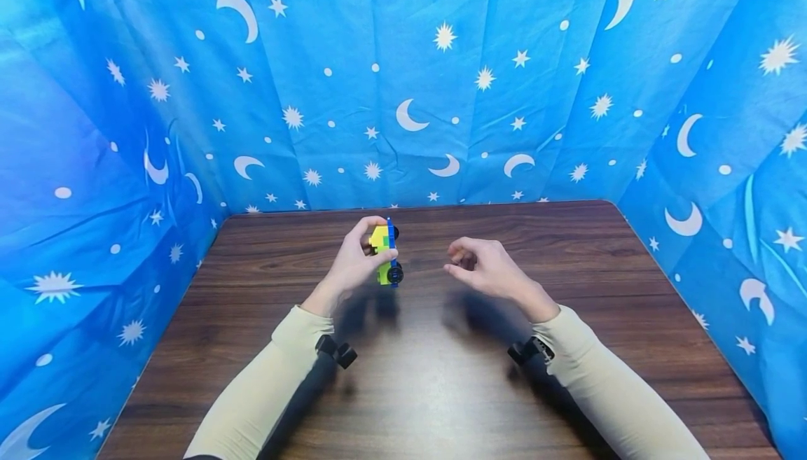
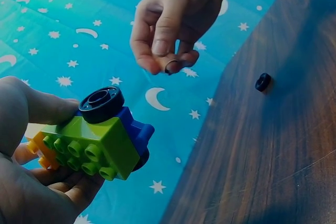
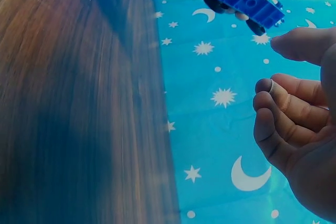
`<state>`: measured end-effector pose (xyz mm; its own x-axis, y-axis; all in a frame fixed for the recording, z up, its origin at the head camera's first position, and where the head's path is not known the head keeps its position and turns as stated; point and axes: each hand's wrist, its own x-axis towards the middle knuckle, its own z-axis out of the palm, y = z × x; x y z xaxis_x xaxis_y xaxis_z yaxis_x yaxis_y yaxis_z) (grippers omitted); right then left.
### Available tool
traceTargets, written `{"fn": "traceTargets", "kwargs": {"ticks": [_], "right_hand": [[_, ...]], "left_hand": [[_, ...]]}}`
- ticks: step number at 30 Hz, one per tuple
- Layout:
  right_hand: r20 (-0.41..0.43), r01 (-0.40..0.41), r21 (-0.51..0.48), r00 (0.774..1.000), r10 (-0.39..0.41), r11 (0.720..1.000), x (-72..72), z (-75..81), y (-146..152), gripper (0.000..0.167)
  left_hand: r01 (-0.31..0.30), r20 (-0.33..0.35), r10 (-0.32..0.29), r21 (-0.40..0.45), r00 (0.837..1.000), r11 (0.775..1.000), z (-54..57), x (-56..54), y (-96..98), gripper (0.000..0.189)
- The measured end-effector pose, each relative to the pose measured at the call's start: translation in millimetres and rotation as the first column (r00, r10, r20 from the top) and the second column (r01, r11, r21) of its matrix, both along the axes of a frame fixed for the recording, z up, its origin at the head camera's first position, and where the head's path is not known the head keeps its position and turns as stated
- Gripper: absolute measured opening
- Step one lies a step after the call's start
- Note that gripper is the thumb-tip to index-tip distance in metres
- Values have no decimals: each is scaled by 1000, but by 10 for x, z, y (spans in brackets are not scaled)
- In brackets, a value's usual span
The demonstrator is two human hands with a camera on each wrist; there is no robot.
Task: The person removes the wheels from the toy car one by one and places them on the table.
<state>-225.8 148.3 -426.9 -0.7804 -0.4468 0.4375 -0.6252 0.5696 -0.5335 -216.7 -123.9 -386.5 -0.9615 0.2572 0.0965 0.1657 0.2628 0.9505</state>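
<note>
We are clamping the thumb and fingers of the left hand on the brick-built toy car above the bench, and risking splitting it by squeezing too hard. Our right hand is hovering apart, loosely curled, apparently holding nothing; what seems a loose black tyre is possibly lying where a nudge sends it rolling.

Creased blue moon-and-star fabric backdrop hangs on three sides of dark brown wood-grain tabletop; far corners rounded, whitish glare on near middle.
</note>
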Motion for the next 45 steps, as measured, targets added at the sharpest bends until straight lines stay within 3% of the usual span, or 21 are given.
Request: {"fn": "traceTargets", "kwargs": {"ticks": [4, 11, 45], "right_hand": [[6, -19, -12, 1000, 19, 1000, -4, 21, -59, 20], [9, -45, -18, 999, 46, 999, 10, 29, -164, 20], [-7, -149, -54, 989, 149, 987, 51, 63, -463, 23]], "left_hand": [[1, 10, -1, 12, 1000, 1000, -7, -3, 0, 52], [-16, -4, 16, 27, 1000, 1000, -269, -184, -32, 52], [-14, 8, 14, 46, 1000, 999, -273, -193, -12, 50]]}}
